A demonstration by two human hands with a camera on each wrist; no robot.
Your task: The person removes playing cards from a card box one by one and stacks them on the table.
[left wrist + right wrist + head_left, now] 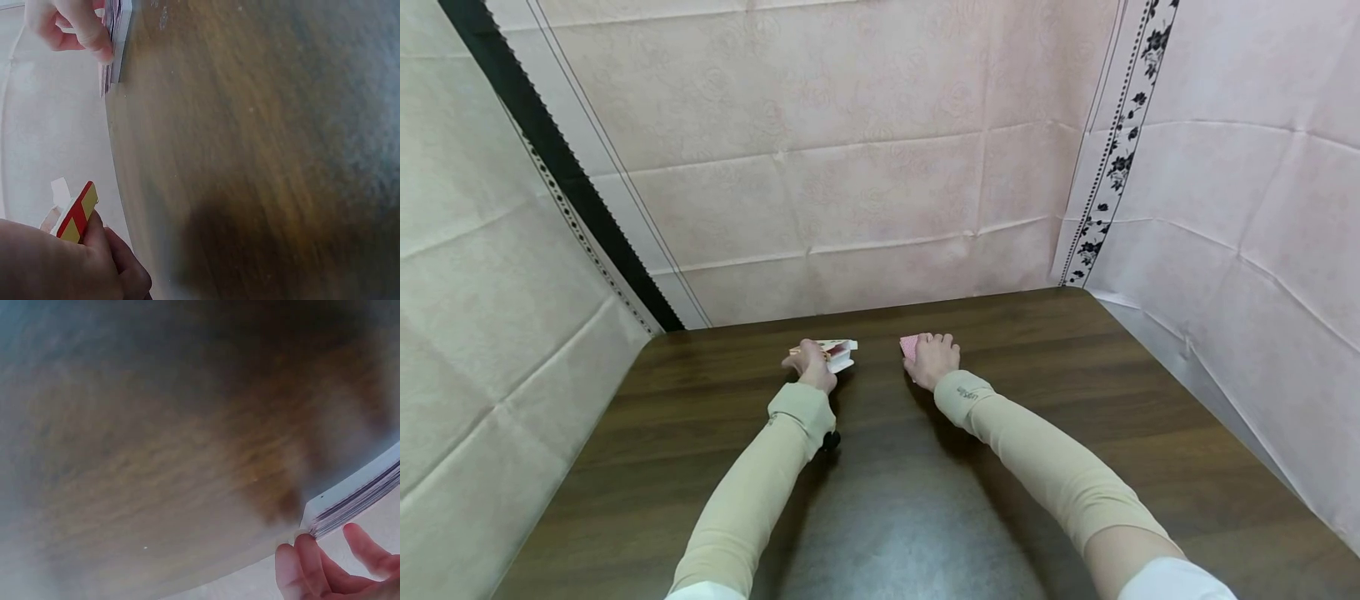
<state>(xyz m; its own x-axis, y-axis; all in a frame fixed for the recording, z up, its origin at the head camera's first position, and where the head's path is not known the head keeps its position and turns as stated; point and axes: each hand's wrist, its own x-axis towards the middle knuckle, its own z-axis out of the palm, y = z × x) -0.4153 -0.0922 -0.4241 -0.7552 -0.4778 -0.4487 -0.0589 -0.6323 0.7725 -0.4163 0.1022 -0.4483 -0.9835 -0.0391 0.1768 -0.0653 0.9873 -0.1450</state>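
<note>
My left hand [811, 365] grips a small card box [841, 353] over the far part of the table, its white flap sticking out to the right. In the left wrist view the box [80, 215] shows a red and yellow side between thumb and fingers. To the right, my right hand [934, 360] holds a deck of playing cards [908, 345] with a red-patterned back. The stacked edges of the deck [359, 497] show in the right wrist view, with fingertips at its near end. The box and the deck are apart.
Both hands are near the far edge of a dark brown wooden table [880, 500]. Pale cloth hangings [850, 167] stand behind it and at both sides. A small black object [831, 440] sits by the left wrist.
</note>
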